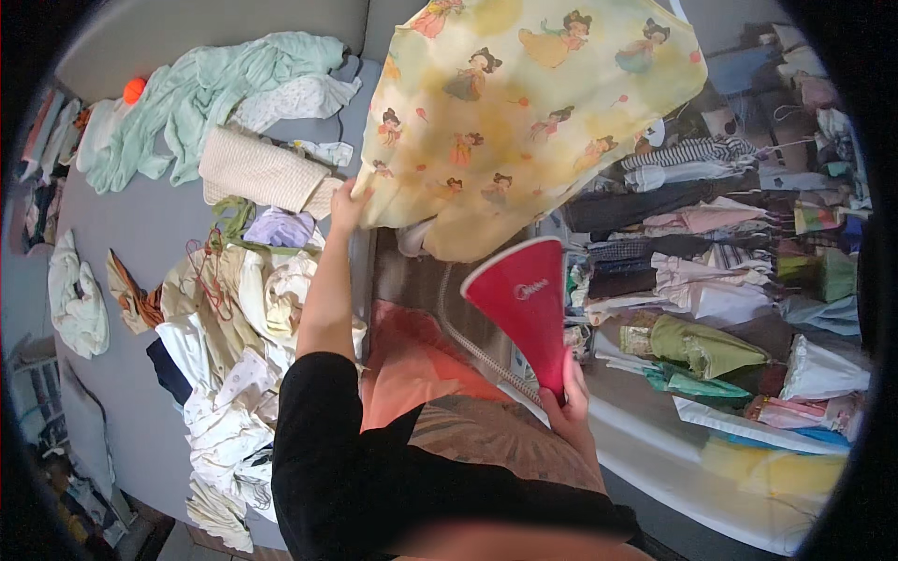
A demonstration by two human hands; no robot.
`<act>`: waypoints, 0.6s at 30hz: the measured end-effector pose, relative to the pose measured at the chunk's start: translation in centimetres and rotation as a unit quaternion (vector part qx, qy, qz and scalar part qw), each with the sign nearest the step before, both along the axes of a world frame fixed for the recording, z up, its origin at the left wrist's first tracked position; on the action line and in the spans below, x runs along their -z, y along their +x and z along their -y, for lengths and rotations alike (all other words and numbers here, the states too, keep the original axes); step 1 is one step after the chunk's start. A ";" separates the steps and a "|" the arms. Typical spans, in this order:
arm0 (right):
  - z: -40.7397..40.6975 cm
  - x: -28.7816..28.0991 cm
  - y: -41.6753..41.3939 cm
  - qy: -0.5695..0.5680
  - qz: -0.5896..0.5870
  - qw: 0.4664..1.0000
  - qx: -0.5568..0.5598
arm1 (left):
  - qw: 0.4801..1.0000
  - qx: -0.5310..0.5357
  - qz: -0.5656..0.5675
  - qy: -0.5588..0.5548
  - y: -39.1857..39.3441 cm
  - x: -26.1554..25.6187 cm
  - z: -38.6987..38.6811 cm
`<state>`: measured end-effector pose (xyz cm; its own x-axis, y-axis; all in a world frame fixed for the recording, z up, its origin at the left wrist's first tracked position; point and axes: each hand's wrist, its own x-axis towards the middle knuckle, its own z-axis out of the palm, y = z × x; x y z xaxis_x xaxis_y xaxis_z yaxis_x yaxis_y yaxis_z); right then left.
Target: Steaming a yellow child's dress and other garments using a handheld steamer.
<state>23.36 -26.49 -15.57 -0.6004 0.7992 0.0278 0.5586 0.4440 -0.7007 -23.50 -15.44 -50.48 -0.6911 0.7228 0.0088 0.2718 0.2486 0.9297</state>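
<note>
A yellow garment or cloth (pixel 491 126) printed with small cartoon figures hangs in front of me. My left hand (pixel 349 205) pinches its lower left edge, and a plainer yellow layer shows under the hem. In my right hand (pixel 572 407) is the narrow handle of a red Midea garment steamer (pixel 523 301). Its wide, pale-rimmed head points up, just below the hem and apart from it. A ribbed hose (pixel 484 357) runs from near the handle toward the floor behind the steamer. No steam can be made out.
Left of me, a grey sofa or bed (pixel 133 231) carries a heap of white and beige clothes (pixel 235 393), a cream knitted cloth (pixel 259 168), a mint-green cloth (pixel 224 91) and an orange ball (pixel 135 90). On the right, many garments (pixel 708 280) hang in a close row.
</note>
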 end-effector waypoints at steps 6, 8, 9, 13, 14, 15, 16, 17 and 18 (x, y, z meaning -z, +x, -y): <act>-1.9 3.7 -2.3 0.004 -0.010 0.995 -0.094 | 0.994 0.009 0.052 -0.092 6.8 3.3 12.4; -2.4 4.3 -3.7 -0.024 0.016 0.994 -0.105 | 0.988 0.030 0.045 -0.142 9.1 2.4 15.8; -2.7 4.8 -4.3 -0.048 0.043 0.992 -0.112 | 0.975 0.037 0.136 -0.172 10.7 -0.1 16.7; -3.7 7.4 -6.5 -0.097 0.068 0.980 -0.159 | 0.967 0.010 0.248 -0.059 14.0 1.4 24.6; -4.1 8.0 -6.8 -0.079 0.063 0.983 -0.154 | 0.969 0.016 0.226 -0.096 14.7 1.3 25.8; -4.4 8.2 -7.2 -0.062 0.058 0.985 -0.150 | 0.969 0.012 0.228 -0.099 15.5 0.8 26.5; -4.7 7.9 -7.8 -0.066 0.058 0.984 -0.157 | 0.960 0.007 0.266 -0.083 16.2 0.5 27.5; -4.9 7.0 -8.5 -0.028 0.015 0.988 -0.150 | 0.950 0.002 0.304 -0.067 16.8 0.1 28.4; -5.0 6.1 -9.2 0.009 -0.032 0.989 -0.145 | 0.951 0.001 0.307 -0.046 17.2 0.5 29.8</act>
